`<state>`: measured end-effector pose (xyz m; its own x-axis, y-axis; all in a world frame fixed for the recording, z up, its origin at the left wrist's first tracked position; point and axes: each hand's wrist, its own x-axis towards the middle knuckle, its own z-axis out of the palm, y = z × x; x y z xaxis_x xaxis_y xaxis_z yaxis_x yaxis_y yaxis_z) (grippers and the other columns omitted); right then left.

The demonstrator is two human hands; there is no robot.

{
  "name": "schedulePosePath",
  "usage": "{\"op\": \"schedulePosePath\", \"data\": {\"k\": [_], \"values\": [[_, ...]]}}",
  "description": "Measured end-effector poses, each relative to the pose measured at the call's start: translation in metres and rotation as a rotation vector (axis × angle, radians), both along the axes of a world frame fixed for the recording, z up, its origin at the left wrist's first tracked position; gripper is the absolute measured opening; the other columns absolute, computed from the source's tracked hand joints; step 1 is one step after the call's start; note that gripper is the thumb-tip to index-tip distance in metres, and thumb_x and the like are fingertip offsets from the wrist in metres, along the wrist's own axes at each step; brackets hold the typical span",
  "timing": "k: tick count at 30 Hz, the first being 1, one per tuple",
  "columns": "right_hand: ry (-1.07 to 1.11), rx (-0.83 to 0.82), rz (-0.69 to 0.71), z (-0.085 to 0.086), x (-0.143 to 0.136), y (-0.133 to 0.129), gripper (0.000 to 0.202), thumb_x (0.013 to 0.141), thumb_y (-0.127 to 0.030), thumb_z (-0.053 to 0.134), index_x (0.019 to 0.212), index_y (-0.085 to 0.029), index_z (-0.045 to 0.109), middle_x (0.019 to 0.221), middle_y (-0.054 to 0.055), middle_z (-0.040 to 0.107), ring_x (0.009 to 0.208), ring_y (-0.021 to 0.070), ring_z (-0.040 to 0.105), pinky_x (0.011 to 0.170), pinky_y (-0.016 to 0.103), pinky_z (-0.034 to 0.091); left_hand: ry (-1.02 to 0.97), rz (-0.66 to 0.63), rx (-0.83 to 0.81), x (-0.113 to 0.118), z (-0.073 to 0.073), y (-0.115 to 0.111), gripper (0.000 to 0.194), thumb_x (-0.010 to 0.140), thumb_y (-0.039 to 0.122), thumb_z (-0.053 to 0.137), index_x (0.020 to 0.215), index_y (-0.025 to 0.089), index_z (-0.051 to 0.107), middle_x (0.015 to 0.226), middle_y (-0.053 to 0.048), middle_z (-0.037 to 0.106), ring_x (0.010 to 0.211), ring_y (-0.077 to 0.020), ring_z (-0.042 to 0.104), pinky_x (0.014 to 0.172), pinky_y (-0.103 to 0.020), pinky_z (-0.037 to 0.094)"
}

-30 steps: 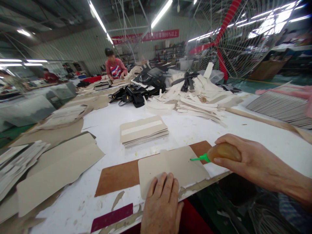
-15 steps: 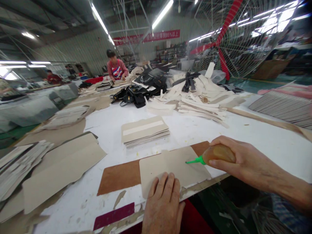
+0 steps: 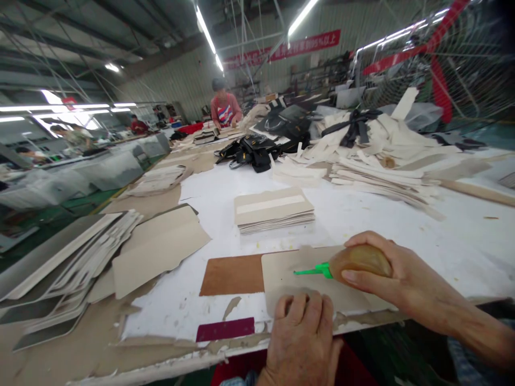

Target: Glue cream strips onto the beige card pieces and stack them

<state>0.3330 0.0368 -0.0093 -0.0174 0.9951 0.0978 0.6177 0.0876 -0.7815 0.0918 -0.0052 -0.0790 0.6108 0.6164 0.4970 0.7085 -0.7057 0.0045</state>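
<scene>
My right hand (image 3: 386, 273) is wrapped round an amber glue bottle (image 3: 360, 261), its green nozzle pointing left over a beige panel (image 3: 281, 276). The nozzle tip is above the panel's middle; whether it touches is too small to tell. My left hand (image 3: 303, 332) rests on the panel's near edge, fingers bent and slightly apart, with nothing held. A brown piece (image 3: 232, 275) shows beside the panel on the left. Behind them sits a stack of beige pieces (image 3: 273, 206), a pale strip on its top.
Beige sheets (image 3: 156, 249) and a pile of cut pieces (image 3: 84, 257) lie at left. A maroon strip (image 3: 225, 329) is near the front edge. Farther back are black straps (image 3: 257, 153), pale scraps (image 3: 374, 171), a person (image 3: 226, 109) and a large fan (image 3: 438, 69).
The view has turned left, so the scene sits farther right. The nozzle has moved left across the panel. My left hand's fingers are more bent.
</scene>
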Motion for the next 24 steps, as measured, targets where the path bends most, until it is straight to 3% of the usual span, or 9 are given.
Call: {"op": "schedulePosePath", "data": {"k": [9,16,24], "values": [[-0.076,0.011,0.002,0.013,-0.030,0.012,0.036,0.080,-0.059,0.072,0.096,-0.028,0.066,0.068,-0.003,0.072,0.059,0.0225,0.065,0.056,0.034,0.047,-0.013,0.000,0.048,0.003,0.009,0.001,0.046,0.107,0.053,0.065,0.134,0.016,0.070,0.127,-0.001,0.078,0.109,-0.0208,0.065,0.092,-0.038,0.050],[-0.131,-0.001,0.043,0.015,-0.039,0.020,0.035,0.081,-0.058,0.069,0.098,-0.028,0.064,0.077,-0.003,0.072,0.069,0.0235,0.068,0.065,0.036,0.050,-0.021,-0.003,0.060,0.002,0.010,0.003,0.048,0.104,0.053,0.069,0.134,0.015,0.069,0.126,-0.001,0.077,0.108,-0.0211,0.064,0.092,-0.038,0.048],[-0.230,-0.048,0.121,0.036,-0.056,0.022,0.035,0.077,-0.057,0.060,0.095,-0.027,0.064,0.082,0.000,0.072,0.075,0.0246,0.067,0.069,0.039,0.051,-0.034,0.011,0.064,0.004,0.006,0.001,0.046,0.105,0.052,0.068,0.132,0.016,0.070,0.126,-0.001,0.078,0.108,-0.0215,0.065,0.094,-0.037,0.049]]}}
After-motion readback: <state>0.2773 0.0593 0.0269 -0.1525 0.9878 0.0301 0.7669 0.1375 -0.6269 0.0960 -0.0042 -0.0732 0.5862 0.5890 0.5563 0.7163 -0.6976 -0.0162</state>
